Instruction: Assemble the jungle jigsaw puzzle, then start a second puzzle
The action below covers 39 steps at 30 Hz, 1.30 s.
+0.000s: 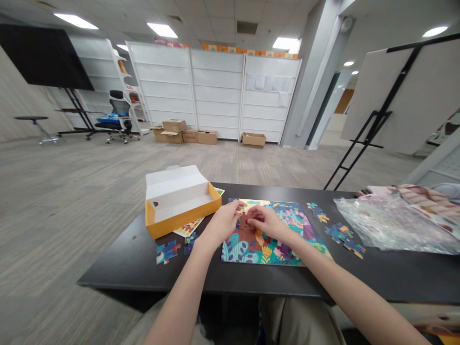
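Observation:
A colourful jigsaw puzzle (283,239), mostly put together, lies flat on the black table (136,268). My left hand (224,221) and my right hand (264,220) meet over its upper middle, fingers curled and pinched together on a brown puzzle piece (245,222) that rests on the puzzle surface. Loose puzzle pieces (167,251) lie left of the puzzle, and more loose pieces (341,234) lie to its right.
An open yellow box (179,199) with a white lid stands at the table's left rear, a printed sheet (189,226) under it. A crumpled clear plastic bag (391,223) and striped fabric (424,196) are at the right. An easel stands behind; cardboard boxes line the far wall.

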Available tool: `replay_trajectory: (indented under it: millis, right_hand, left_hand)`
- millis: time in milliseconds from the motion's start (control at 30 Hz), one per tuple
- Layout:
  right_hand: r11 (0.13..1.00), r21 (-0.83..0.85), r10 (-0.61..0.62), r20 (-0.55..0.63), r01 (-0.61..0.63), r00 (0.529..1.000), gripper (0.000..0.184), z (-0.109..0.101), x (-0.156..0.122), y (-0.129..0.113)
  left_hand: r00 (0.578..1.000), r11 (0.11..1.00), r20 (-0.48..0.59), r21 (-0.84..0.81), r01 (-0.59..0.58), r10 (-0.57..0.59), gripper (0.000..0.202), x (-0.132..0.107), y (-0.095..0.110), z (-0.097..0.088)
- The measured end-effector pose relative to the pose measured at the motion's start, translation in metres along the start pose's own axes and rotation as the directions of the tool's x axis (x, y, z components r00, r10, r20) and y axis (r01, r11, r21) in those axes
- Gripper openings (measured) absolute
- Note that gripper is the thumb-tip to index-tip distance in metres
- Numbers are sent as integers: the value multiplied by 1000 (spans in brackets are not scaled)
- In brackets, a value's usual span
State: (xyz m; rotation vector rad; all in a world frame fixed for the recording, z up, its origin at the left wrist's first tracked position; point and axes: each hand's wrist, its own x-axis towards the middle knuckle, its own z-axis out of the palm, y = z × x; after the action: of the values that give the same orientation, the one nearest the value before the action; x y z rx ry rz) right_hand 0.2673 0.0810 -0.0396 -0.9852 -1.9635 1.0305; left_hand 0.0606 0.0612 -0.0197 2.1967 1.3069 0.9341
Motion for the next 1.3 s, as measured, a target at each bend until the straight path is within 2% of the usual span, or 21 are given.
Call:
replay_trajectory:
  millis: [233, 333, 433, 533, 633, 833, 900, 1000, 1100, 1200, 1300]
  right_hand:
    - [968, -244, 50, -35, -57, 998, 15, -8, 3, 0]
    - [942, -328, 64, -22, -68, 998, 14, -10, 2, -3]
    - [885, -465, 8, -7, -10, 1000, 8, -9, 2, -5]
    - [843, -535, -62, 13, 60, 998, 4, -7, 2, -3]
    - [827, -556, -83, 34, 88, 996, 3, -5, 2, 1]
    - [818, -565, -113, 29, 109, 993, 21, -4, -2, 4]
    - [813, -570, -121, 36, 120, 992, 17, -5, -4, 3]
    - [803, -579, -123, 68, 140, 990, 9, -5, -5, 0]
    - [803, -574, -119, 109, 160, 987, 8, -6, -5, -4]
    - [791, -591, -118, 103, 156, 988, 9, -7, -6, -8]
    - [773, -614, -147, 67, 157, 987, 13, -10, -6, -9]
  left_hand:
    - [989, 942, 131, 334, 23, -70, 29, -10, 5, -7]
    - [984, 918, 157, 397, 18, -88, 26, -14, 11, -8]
    - [978, 905, 183, 426, 12, -99, 21, -15, 15, -9]
    - [974, 899, 197, 438, 14, -112, 19, -13, 16, -9]
    - [972, 896, 208, 444, 8, -111, 18, -12, 18, -9]
    - [969, 897, 226, 443, -7, -104, 16, -12, 19, -10]
    - [968, 900, 226, 436, 0, -109, 16, -13, 17, -13]
    - [973, 899, 181, 434, 52, -143, 19, -15, 11, -23]
    - [975, 913, 115, 385, 132, -189, 23, -19, 0, -37]
    - [974, 926, 65, 329, 185, -218, 25, -26, -10, -52]
    - [959, 932, 98, 281, 230, -266, 23, -38, -14, -66]
